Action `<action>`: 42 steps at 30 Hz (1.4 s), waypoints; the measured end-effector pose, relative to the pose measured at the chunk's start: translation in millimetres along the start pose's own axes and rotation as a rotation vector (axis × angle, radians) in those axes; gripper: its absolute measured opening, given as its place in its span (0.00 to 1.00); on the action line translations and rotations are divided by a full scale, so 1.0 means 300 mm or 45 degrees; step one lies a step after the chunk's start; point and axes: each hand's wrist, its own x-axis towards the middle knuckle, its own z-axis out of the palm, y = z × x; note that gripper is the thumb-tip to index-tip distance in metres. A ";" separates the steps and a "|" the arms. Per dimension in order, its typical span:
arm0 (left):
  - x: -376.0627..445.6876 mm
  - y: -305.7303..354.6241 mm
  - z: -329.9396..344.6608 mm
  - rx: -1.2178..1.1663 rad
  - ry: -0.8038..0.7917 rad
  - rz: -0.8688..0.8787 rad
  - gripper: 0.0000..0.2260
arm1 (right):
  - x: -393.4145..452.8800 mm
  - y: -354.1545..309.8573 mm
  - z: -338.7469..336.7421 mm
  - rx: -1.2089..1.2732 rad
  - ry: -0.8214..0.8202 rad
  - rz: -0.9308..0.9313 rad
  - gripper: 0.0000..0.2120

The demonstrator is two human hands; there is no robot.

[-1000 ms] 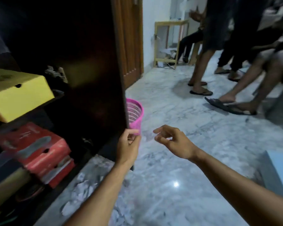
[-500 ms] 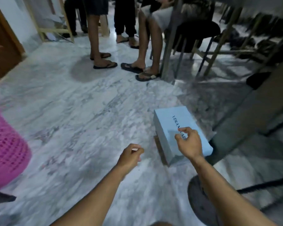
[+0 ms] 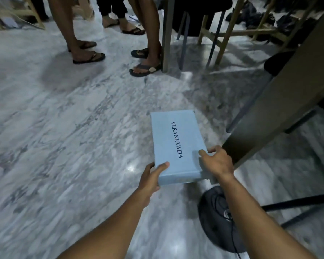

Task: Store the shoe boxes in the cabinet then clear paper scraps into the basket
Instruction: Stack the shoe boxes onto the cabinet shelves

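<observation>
both hands grip the pale blue shoe box [image 3: 174,144] at its near end.

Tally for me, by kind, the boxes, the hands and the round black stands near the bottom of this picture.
Light blue cardboard shoe box: 1
Bare hands gripping it: 2, left hand and right hand
Round black floor stand base: 1
Total: 4

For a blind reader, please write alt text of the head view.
Two hands, left hand and right hand, grip the near end of a light blue shoe box above a marble floor. People's sandalled feet stand beyond.
</observation>
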 end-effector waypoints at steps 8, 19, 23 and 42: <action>-0.218 0.009 -0.389 0.039 0.000 0.102 0.32 | -0.030 -0.206 0.080 0.673 -0.570 -0.090 0.43; -0.697 0.087 -0.888 -0.234 0.232 0.534 0.30 | -0.540 -0.678 0.329 0.930 -0.791 -0.556 0.28; -0.911 0.117 -1.065 -0.302 0.406 0.773 0.37 | -0.803 -0.786 0.347 0.929 -1.022 -0.754 0.31; -2.045 0.131 -1.719 -0.395 1.315 1.366 0.25 | -1.929 -1.080 0.414 0.721 -1.788 -1.253 0.43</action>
